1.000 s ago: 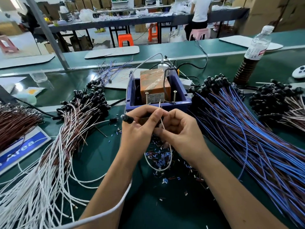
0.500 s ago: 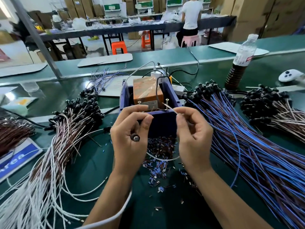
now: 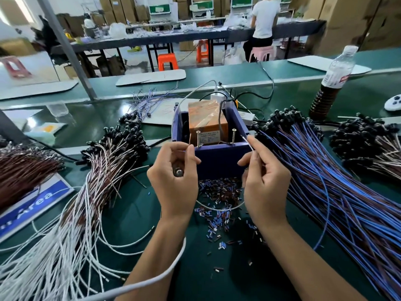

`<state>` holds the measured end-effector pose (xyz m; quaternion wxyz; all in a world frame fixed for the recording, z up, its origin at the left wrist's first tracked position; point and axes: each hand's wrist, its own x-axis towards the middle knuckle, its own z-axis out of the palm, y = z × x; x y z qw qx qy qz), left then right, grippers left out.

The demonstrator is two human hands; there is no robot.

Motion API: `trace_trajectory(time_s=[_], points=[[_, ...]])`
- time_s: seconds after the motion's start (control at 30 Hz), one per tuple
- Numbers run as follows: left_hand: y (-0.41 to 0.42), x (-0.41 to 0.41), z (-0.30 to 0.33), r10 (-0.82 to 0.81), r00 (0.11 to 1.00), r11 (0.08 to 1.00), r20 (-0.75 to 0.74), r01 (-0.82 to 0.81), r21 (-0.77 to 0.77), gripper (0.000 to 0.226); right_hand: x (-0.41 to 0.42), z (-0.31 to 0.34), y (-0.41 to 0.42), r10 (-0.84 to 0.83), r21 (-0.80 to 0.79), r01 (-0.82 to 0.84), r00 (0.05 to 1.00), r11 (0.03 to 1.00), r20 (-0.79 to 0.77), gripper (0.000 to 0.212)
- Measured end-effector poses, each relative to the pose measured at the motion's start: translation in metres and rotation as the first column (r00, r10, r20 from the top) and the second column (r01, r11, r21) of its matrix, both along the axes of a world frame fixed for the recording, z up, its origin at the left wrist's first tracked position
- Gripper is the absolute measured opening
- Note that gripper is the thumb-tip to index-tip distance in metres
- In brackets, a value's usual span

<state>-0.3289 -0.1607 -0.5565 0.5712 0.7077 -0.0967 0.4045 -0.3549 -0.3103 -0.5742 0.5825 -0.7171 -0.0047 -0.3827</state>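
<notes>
With the left hand (image 3: 173, 181) and right hand (image 3: 265, 187) each pinching an end of the white wire (image 3: 217, 209) that loops between them, the next move is probably to touch both tips to the two screws (image 3: 198, 139) just beyond the fingertips.

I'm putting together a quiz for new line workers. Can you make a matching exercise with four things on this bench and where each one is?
Things
1. white wire
2. bottle
3. blue wire bundle
4. cut sleeve bits

Places
A. scattered in front of the blue box
B. spread out to the right of the box
C. pinched by the left hand and the right hand
D. standing upright at the far right

Pairs: 1-C, 2-D, 3-B, 4-A
</notes>
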Motion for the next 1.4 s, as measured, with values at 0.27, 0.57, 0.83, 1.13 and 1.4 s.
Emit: trace_trajectory(time_s=[0.27,0.57,0.83,1.13,1.4], points=[[0.002,0.004,-0.004,0.002,0.999,1.0,-0.054,-0.004,-0.031,0.012,0.002,-0.003,0.001,0.061,-0.064,-0.063,0.998,0.996,-0.028,0.038],[0.001,0.003,-0.002,0.014,0.996,0.999,-0.093,-0.018,-0.04,0.015,0.005,-0.006,-0.001,0.045,-0.097,-0.045,0.999,0.994,-0.006,0.036],[0.0,0.0,0.003,0.101,0.995,0.992,-0.016,-0.102,-0.069,0.015,0.002,-0.003,0.0,0.026,-0.096,-0.027,1.0,0.995,-0.003,0.038],[-0.011,-0.013,0.024,0.03,0.999,0.998,0.045,-0.028,-0.053,0.015,-0.015,0.01,-0.001,-0.102,-0.011,0.103,0.992,0.995,0.076,0.027],[-0.077,-0.018,0.09,-0.501,0.79,0.859,-0.353,0.504,-0.09,0.015,-0.05,0.053,-0.085,-0.512,-0.293,0.466,0.853,0.835,-0.099,0.042]])
